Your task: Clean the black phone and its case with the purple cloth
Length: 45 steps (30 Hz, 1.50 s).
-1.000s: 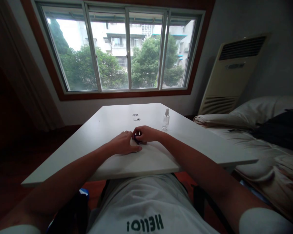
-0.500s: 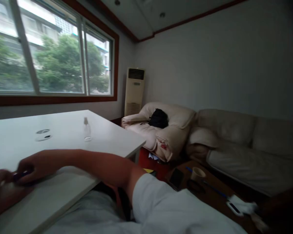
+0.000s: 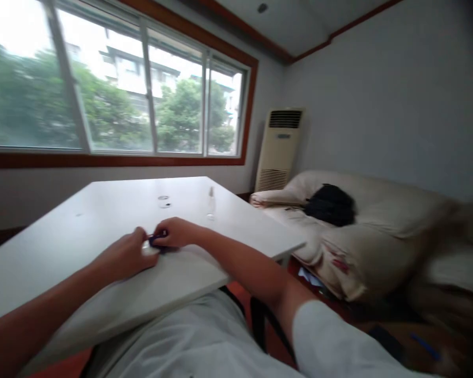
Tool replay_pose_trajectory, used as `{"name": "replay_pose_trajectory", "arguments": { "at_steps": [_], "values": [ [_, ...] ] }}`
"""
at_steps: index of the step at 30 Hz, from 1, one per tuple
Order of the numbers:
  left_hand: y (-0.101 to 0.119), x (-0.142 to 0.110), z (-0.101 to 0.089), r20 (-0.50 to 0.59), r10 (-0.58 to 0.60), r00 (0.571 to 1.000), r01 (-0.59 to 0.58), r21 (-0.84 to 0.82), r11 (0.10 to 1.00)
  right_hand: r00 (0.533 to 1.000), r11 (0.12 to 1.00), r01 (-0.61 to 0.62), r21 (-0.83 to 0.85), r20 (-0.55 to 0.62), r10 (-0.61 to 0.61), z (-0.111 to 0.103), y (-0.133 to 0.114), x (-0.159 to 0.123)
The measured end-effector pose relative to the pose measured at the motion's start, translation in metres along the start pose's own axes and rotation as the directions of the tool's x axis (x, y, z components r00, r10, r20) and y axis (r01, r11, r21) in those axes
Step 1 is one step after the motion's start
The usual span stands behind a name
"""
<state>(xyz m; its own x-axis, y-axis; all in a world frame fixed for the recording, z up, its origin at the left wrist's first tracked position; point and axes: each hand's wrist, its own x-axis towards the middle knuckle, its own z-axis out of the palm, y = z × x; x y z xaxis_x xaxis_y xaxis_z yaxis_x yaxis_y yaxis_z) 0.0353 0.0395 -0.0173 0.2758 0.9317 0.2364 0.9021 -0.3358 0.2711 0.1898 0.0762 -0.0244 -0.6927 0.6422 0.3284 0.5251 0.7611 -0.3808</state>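
Both of my hands are together over the near part of the white table (image 3: 114, 218). My right hand (image 3: 178, 232) has its fingers closed round a small dark purple object (image 3: 153, 240) whose kind I cannot make out. My left hand (image 3: 130, 254) meets it from the left, its fingers closed at the object's left side. Something whitish (image 3: 146, 248) shows between the left thumb and fingers, too blurred to name. Beyond the hands a clear spray bottle (image 3: 211, 203) stands upright. Left of the bottle lie two thin round pieces, one a ring (image 3: 163, 198), the other a disc with a dark spot (image 3: 166, 205).
A small grey mark or item (image 3: 78, 214) is on the table's left part. To the right stand a cream armchair (image 3: 339, 257) with a black bag (image 3: 330, 203) on it and a tall air conditioner (image 3: 279, 149). A low brown table (image 3: 410, 341) is at lower right.
My view has swung left, so the table, bottle and hands sit farther right in the picture. The hands stay together at the dark purple object.
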Motion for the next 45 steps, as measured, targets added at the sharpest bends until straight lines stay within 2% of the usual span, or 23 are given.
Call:
{"name": "replay_pose_trajectory", "arguments": {
  "at_steps": [2,4,6,8,12,14,17,19,21,23,26,29,32,37,41,45],
  "values": [
    [-0.028,-0.029,-0.019,0.027,-0.025,0.999,0.024,0.033,0.999,0.995,0.985,0.091,0.145,0.012,-0.094,0.0,-0.011,-0.001],
    [-0.037,-0.042,-0.03,0.057,-0.01,0.998,0.008,0.034,0.999,0.99,0.967,0.123,0.223,0.038,-0.135,0.001,-0.012,0.002],
    [-0.038,-0.042,-0.034,0.065,-0.017,0.998,0.016,0.025,1.0,0.999,0.983,0.05,0.175,-0.003,-0.05,0.001,-0.007,0.007],
    [-0.037,-0.039,-0.035,0.035,-0.013,0.999,0.012,0.024,1.0,0.995,0.999,-0.015,0.047,-0.097,0.019,0.0,0.003,0.011],
    [-0.038,-0.038,-0.036,0.035,-0.04,0.999,0.039,0.027,0.999,0.943,0.973,-0.224,-0.051,-0.262,0.204,-0.003,0.026,0.013],
    [-0.039,-0.039,-0.036,0.02,-0.042,0.999,0.042,0.026,0.999,0.925,0.965,-0.259,-0.04,-0.297,0.236,-0.003,0.029,0.012],
    [-0.041,-0.039,-0.037,0.009,-0.027,1.0,0.027,0.023,0.999,0.952,0.985,-0.168,0.027,-0.257,0.169,0.004,0.014,0.011],
    [-0.041,-0.04,-0.036,0.026,-0.019,0.999,0.019,0.017,1.0,0.985,0.995,-0.016,0.098,-0.171,0.033,0.011,-0.002,0.01],
    [-0.042,-0.04,-0.035,0.065,-0.013,0.998,0.012,0.008,1.0,0.991,0.976,0.111,0.187,-0.101,-0.093,0.018,-0.015,0.009],
    [-0.043,-0.039,-0.034,0.1,0.001,0.995,-0.002,0.006,1.0,0.985,0.954,0.171,0.245,-0.057,-0.161,0.021,-0.019,0.009],
    [-0.049,-0.036,-0.035,0.119,0.046,0.992,-0.047,0.001,0.999,0.99,0.971,0.136,0.196,-0.049,-0.129,0.017,-0.008,0.01],
    [-0.057,-0.03,-0.037,0.159,0.075,0.985,-0.073,-0.019,0.997,0.994,0.998,-0.005,0.057,-0.111,0.012,0.009,0.013,0.009],
    [-0.065,-0.025,-0.039,0.206,0.077,0.975,-0.068,-0.048,0.997,0.975,0.989,-0.142,-0.031,-0.175,0.134,0.002,0.029,0.009],
    [-0.073,-0.021,-0.04,0.242,0.082,0.967,-0.066,-0.077,0.995,0.944,0.964,-0.249,-0.09,-0.245,0.221,0.003,0.035,0.013],
    [-0.074,-0.021,-0.04,0.242,0.093,0.966,-0.068,-0.107,0.992,0.958,0.969,-0.225,-0.103,-0.206,0.2,0.01,0.025,0.014],
    [-0.07,-0.023,-0.04,0.213,0.082,0.973,-0.066,-0.081,0.995,0.985,0.998,-0.057,-0.006,-0.161,0.055,0.016,0.007,0.01]
  ]
}}
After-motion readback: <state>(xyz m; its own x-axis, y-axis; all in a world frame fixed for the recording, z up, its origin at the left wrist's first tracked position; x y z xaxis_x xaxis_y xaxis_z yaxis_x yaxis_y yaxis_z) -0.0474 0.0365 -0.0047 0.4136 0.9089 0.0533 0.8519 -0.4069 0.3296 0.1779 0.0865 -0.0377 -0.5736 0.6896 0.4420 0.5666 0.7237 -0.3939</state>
